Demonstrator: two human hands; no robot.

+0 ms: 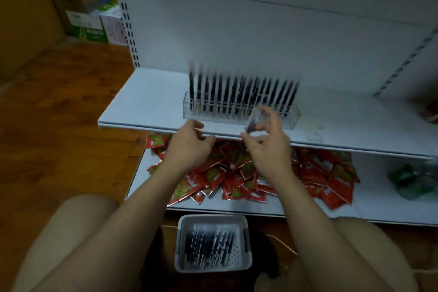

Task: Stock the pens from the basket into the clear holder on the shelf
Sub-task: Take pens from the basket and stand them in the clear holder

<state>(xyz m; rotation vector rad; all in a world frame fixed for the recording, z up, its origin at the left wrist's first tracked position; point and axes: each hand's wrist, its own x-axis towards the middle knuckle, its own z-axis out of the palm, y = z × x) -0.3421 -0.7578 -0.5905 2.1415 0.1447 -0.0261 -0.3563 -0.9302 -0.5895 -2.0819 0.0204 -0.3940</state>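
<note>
Our right hand [267, 147] has its fingers [272, 114] pinched shut around one pen [246, 136], dark barrel slanting from 1 o'clock at the thumb down to 7 o'clock, tip hanging below the shelf lip. Our left hand [192, 144] is loosely curled at 9 o'clock of the right, just beside the pen's lower half; motion blur means we cannot tell if it touches the pen or holds anything. The clear holder [239, 111] sits on the white shelf [142, 102] at 12 o'clock of both hands, with a row of dark pens [241, 90] standing upright across most of its width. The grey basket [213, 243] is on the floor at 6 o'clock, between our knees, more pens lying flat inside. Our read: we're mid-insert. To do it well, rotate the pen upright first, line it over a free slot (the right end looks likeliest, though blur hides it), lower straight so we don't knock neighbours, and steady the holder with the left hand if needed. Red snack packets [315, 173] on the lower shelf and cartons [94, 19] at 10 o'clock carry print, none legible.
</note>
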